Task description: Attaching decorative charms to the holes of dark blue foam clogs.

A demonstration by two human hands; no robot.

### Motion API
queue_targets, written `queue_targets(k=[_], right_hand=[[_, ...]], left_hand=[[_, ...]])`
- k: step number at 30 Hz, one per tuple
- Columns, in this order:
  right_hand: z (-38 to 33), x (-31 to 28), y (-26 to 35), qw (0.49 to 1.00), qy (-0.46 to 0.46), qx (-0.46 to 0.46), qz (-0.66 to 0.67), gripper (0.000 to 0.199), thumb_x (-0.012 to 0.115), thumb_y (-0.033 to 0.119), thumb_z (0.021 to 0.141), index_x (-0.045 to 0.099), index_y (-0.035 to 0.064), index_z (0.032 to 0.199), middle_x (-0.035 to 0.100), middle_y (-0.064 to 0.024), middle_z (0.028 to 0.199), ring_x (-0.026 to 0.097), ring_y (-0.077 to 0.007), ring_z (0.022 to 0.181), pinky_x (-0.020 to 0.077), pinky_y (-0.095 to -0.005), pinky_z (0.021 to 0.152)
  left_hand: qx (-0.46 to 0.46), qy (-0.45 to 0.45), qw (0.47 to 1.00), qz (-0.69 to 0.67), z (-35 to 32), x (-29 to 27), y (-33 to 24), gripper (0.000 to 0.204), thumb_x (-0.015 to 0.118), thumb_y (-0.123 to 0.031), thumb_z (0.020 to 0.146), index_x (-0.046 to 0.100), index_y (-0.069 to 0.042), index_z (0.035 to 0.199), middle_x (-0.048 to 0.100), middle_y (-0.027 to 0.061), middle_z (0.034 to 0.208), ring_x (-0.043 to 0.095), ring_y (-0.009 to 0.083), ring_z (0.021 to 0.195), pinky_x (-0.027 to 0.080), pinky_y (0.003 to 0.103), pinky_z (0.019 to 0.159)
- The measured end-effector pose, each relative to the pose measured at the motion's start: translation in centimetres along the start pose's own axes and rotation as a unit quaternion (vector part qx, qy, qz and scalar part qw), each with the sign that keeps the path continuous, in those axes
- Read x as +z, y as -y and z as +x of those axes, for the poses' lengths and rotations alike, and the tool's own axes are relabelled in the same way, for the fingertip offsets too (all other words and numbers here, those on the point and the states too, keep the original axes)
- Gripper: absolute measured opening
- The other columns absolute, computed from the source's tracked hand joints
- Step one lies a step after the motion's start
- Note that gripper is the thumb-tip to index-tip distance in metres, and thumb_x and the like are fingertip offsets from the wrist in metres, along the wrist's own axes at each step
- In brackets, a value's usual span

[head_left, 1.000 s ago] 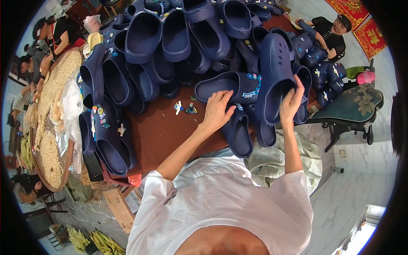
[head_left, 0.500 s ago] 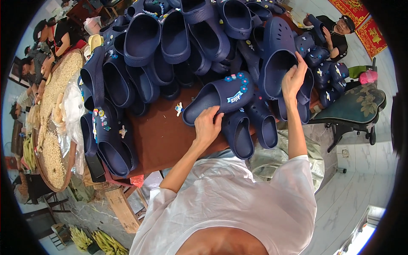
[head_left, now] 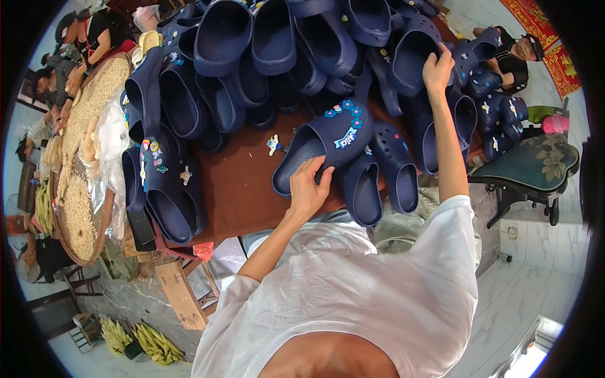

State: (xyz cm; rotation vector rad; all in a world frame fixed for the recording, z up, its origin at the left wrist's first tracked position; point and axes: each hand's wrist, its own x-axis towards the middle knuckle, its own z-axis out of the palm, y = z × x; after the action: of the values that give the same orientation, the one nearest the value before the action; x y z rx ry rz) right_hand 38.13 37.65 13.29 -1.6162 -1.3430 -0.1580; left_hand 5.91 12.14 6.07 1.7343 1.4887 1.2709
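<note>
My left hand (head_left: 307,189) is closed on the heel end of a navy clog (head_left: 322,137) trimmed with blue flower charms and a ribbon-shaped charm. With my right arm stretched forward, my right hand (head_left: 438,72) grips the edge of a plain navy clog (head_left: 411,62) at the right of the heap. Part of that clog overlaps others, so I cannot tell whether it rests on them. Just right of the decorated clog lie two more clogs, a nearer one (head_left: 363,192) and one with small charms (head_left: 392,157). A small white figure charm (head_left: 273,145) lies on the brown tabletop (head_left: 236,189).
Navy clogs (head_left: 274,38) heap up across the far side, with charm-covered ones (head_left: 167,189) at left. A round tray of pale kernels (head_left: 79,230) stands at left, with people beyond it. Another person (head_left: 513,60) handles clogs at far right, near a green-backed chair (head_left: 529,157).
My right hand has moved away from me with the plain clog, carrying it up to the heap. My left hand stays on the decorated clog, and the whole view has shifted slightly.
</note>
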Motion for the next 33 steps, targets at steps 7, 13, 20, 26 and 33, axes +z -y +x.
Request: queue_targets(k=[7, 13, 20, 26, 33], right_hand=[[-1.5, 0.0, -1.3, 0.999, 0.033, 0.002, 0.017, 0.063, 0.061, 0.036, 0.095, 0.043, -0.0060, 0.138, 0.043, -0.0344, 0.137, 0.044, -0.0444, 0.129, 0.0373, -0.0456, 0.109], [-3.5, -1.1, -0.2, 0.996, -0.050, -0.072, 0.005, 0.054, 0.064, 0.030, 0.094, 0.049, -0.0056, 0.132, 0.049, -0.0303, 0.131, 0.043, -0.0415, 0.125, 0.0347, -0.0459, 0.107], [-14.2, -3.0, 10.1, 0.960, 0.047, -0.171, 0.215, 0.018, 0.056, -0.008, 0.087, 0.066, 0.0013, 0.099, 0.063, -0.0121, 0.104, 0.061, -0.0245, 0.092, 0.0474, -0.0314, 0.081], [-25.1, 0.3, 15.6, 0.874, 0.351, -0.212, 0.261, 0.018, 0.062, -0.001, 0.086, 0.066, 0.0038, 0.104, 0.061, -0.0130, 0.103, 0.059, -0.0323, 0.101, 0.0476, -0.0400, 0.088], [-30.6, 3.5, 17.4, 0.822, 0.441, -0.295, 0.210, 0.033, 0.068, 0.013, 0.086, 0.061, 0.0103, 0.118, 0.057, -0.0094, 0.114, 0.054, -0.0311, 0.108, 0.0434, -0.0428, 0.086]], left_hand=[[0.013, -0.004, 1.000, -0.024, -1.7, -0.4, 0.8, 0.024, 0.073, -0.009, 0.084, 0.067, 0.005, 0.103, 0.069, 0.0193, 0.093, 0.067, 0.0355, 0.085, 0.052, 0.038, 0.074], [0.013, 0.000, 1.000, -0.012, -2.9, -1.9, 1.2, 0.020, 0.072, -0.006, 0.084, 0.066, 0.005, 0.099, 0.066, 0.0180, 0.088, 0.063, 0.0349, 0.079, 0.050, 0.038, 0.071], [-0.006, -0.024, 0.999, 0.048, -6.6, -7.4, 3.1, 0.018, 0.072, -0.004, 0.082, 0.066, 0.004, 0.097, 0.066, 0.0173, 0.086, 0.063, 0.0347, 0.078, 0.050, 0.038, 0.069], [-0.001, -0.013, 0.996, 0.087, -9.6, -12.2, 5.7, 0.017, 0.072, -0.001, 0.079, 0.067, 0.003, 0.094, 0.067, 0.0152, 0.084, 0.063, 0.0320, 0.075, 0.049, 0.036, 0.068], [-0.008, 0.021, 0.993, 0.113, -11.5, -13.6, 7.9, 0.021, 0.072, 0.001, 0.076, 0.069, 0.003, 0.098, 0.067, 0.0153, 0.086, 0.062, 0.0318, 0.075, 0.050, 0.037, 0.066]])
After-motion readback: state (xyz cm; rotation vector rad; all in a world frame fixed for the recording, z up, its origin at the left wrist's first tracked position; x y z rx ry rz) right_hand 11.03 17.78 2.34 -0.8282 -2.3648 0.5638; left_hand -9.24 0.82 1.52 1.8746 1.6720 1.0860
